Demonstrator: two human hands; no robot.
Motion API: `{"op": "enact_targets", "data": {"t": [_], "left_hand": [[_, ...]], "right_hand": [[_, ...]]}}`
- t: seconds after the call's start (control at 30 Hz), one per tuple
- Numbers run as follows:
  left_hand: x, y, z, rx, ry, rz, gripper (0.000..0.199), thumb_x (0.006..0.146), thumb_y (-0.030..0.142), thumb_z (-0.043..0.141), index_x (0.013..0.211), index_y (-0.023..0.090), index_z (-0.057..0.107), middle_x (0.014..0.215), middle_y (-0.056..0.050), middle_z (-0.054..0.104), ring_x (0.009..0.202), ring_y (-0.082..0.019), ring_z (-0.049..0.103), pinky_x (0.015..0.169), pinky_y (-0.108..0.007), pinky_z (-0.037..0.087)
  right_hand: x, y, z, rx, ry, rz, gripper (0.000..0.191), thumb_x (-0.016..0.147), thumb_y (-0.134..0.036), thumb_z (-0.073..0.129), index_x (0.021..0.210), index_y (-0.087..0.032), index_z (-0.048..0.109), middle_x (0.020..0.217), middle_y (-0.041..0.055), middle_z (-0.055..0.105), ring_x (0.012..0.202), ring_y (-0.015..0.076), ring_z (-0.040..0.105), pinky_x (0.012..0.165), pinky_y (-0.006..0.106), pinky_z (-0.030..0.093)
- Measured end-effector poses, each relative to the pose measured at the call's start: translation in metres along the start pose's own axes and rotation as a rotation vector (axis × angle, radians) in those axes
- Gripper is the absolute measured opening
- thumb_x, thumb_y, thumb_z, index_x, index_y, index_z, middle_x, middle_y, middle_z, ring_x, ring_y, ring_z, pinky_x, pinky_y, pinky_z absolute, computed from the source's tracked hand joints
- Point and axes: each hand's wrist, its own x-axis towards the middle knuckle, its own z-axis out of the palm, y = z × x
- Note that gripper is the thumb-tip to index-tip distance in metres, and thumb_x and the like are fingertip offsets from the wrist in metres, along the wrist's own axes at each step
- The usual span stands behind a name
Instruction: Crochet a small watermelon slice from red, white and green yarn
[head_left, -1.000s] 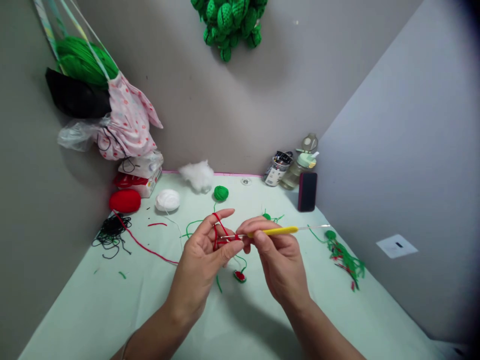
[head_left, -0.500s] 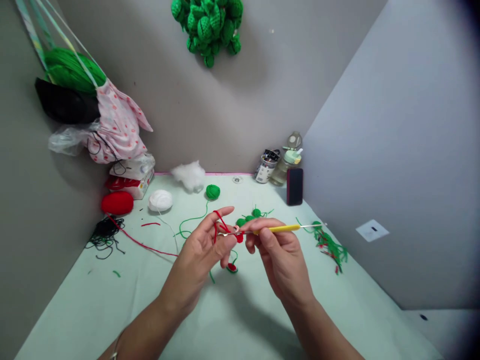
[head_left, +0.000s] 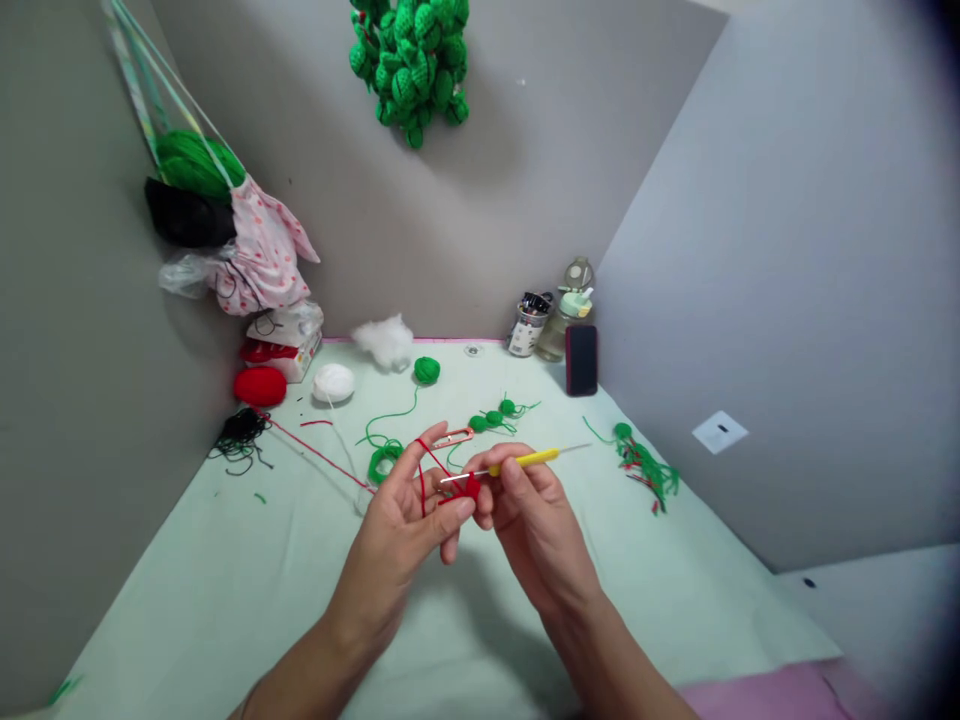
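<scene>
My left hand (head_left: 394, 530) pinches a small red crochet piece (head_left: 472, 487) between thumb and fingers. Red yarn (head_left: 319, 450) loops over its raised index finger and runs back to a red ball (head_left: 260, 386). With its thumb and fingers, my right hand (head_left: 544, 530) grips a crochet hook (head_left: 534, 460) by the yellow handle. The hook's metal tip points left across the top of the red piece, close to the strand. Behind my fingers lies an orange-handled tool (head_left: 455, 438), partly hidden. Beside it are small green crochet balls (head_left: 493, 418).
A white yarn ball (head_left: 334, 383), green yarn ball (head_left: 427, 371) and white stuffing (head_left: 385, 343) stand toward the back. Black yarn (head_left: 241, 436) lies left, green and red scraps (head_left: 649, 470) right. A phone (head_left: 581, 360) leans by a bottle (head_left: 575, 310). Green crochet pieces (head_left: 412, 70) hang above.
The view has shifted. The hook now slants more, and its tip shows bare left of the red piece. My left index finger still carries the red strand.
</scene>
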Motion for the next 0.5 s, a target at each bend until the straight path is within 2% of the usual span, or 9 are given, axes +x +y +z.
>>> {"op": "enact_targets", "data": {"t": [0.17, 0.3, 0.4, 0.5], "left_hand": [[-0.039, -0.011, 0.004, 0.009, 0.032, 0.041, 0.110, 0.085, 0.030, 0.088, 0.170, 0.015, 0.020, 0.078, 0.003, 0.070, 0.053, -0.007, 0.050, 0.055, -0.021, 0.039], [-0.064, -0.019, 0.007, 0.044, 0.031, 0.088, 0.104, 0.085, 0.028, 0.087, 0.168, 0.012, 0.025, 0.076, 0.002, 0.070, 0.058, -0.010, 0.054, 0.055, -0.021, 0.040], [-0.069, -0.024, 0.002, 0.075, 0.070, 0.111, 0.100, 0.079, 0.027, 0.090, 0.162, 0.012, 0.037, 0.080, 0.002, 0.070, 0.057, -0.009, 0.055, 0.055, -0.023, 0.040], [-0.062, -0.026, -0.010, 0.080, 0.131, 0.114, 0.096, 0.075, 0.031, 0.092, 0.156, 0.011, 0.044, 0.078, 0.003, 0.069, 0.054, -0.008, 0.052, 0.056, -0.023, 0.039]], "right_hand": [[-0.034, 0.011, 0.002, 0.052, -0.032, 0.080, 0.025, 0.084, -0.045, 0.090, 0.090, -0.023, 0.081, 0.078, -0.0012, 0.075, 0.052, 0.0052, 0.054, 0.056, 0.019, 0.047], [-0.057, 0.014, -0.001, 0.026, -0.115, 0.149, 0.031, 0.086, -0.050, 0.087, 0.093, -0.021, 0.078, 0.060, -0.0046, 0.065, 0.053, 0.0074, 0.052, 0.058, 0.020, 0.045], [-0.058, 0.015, -0.005, -0.002, -0.193, 0.252, 0.036, 0.086, -0.053, 0.087, 0.093, -0.020, 0.077, 0.053, -0.0060, 0.059, 0.051, 0.0078, 0.052, 0.056, 0.019, 0.042], [-0.041, 0.025, -0.008, -0.017, -0.253, 0.305, 0.040, 0.082, -0.054, 0.090, 0.093, -0.017, 0.076, 0.050, -0.0050, 0.060, 0.046, 0.0083, 0.053, 0.050, 0.019, 0.037]]}}
